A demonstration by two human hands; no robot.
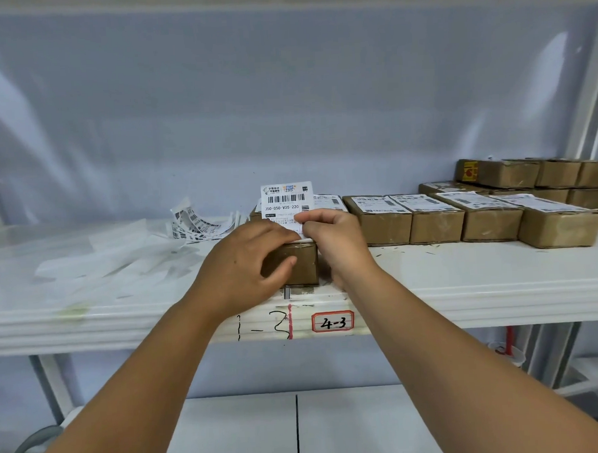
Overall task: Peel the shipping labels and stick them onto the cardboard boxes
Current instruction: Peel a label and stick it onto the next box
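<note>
Head view puts the label (286, 199) at the centre: it stands nearly upright, printed side toward me, its lower part pinched in the right hand (332, 238) just above the box (304, 263). I read that tilt as deliberate, since setting the near edge down first lets the sheet roll flat without creases. Whether that edge touches the cardboard yet is hidden behind the fingers. The left hand (244, 263) grips the box, fingers over its top and thumb on the front face, which I take as bracing so it cannot slide while the label is pressed on. The box sits near the front lip of the shelf (464, 287), within easy reach. To the right, the labelled boxes (438, 220) line up side by side, stickers up, looking finished, with stacked boxes (528, 175) behind them. To the left lie loose labels (194, 224) and a scatter of backing strips (103, 255), apart from the work.
</note>
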